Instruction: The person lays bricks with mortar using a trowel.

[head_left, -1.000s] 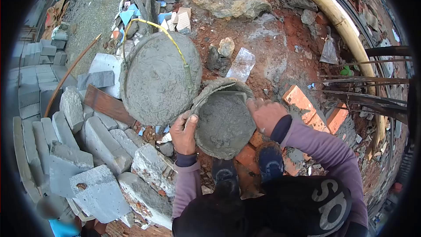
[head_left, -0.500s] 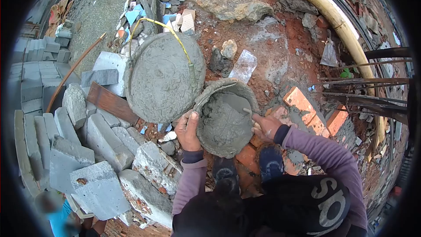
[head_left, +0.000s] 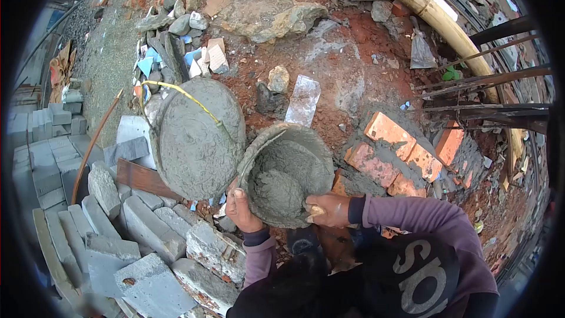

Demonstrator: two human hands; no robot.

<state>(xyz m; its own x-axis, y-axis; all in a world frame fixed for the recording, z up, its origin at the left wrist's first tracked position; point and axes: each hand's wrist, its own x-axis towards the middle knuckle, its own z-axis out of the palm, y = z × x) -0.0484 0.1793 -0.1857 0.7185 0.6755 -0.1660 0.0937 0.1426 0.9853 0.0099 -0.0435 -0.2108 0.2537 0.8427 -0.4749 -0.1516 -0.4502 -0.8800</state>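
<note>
A mortar-caked bucket [head_left: 322, 141] stands tilted in front of me, with wet grey mortar [head_left: 273, 191] heaped inside. My left hand [head_left: 243, 212] is closed on its near left rim, thumb up. At the near right rim my right hand [head_left: 329, 209] is closed in a fist around a trowel's handle; the blade cannot be made out against the mortar. Left of the bucket, almost touching it, sits a wider round tub [head_left: 203, 141] full of smooth mortar. A yellow cord handle [head_left: 182, 91] arches over that tub.
Grey blocks [head_left: 147, 224] are piled on the left, beside a wooden plank [head_left: 144, 178]. Mortar-smeared orange bricks [head_left: 391, 135] lie on the right. A bamboo pole [head_left: 424, 3] and dark rods [head_left: 488, 82] cross the right side. Rocks [head_left: 268, 15] lie ahead on red soil.
My right hand has come down and toward me along the bucket, and the trowel blade seen earlier no longer shows. My left hand stays on the rim. The camera view has shifted.
</note>
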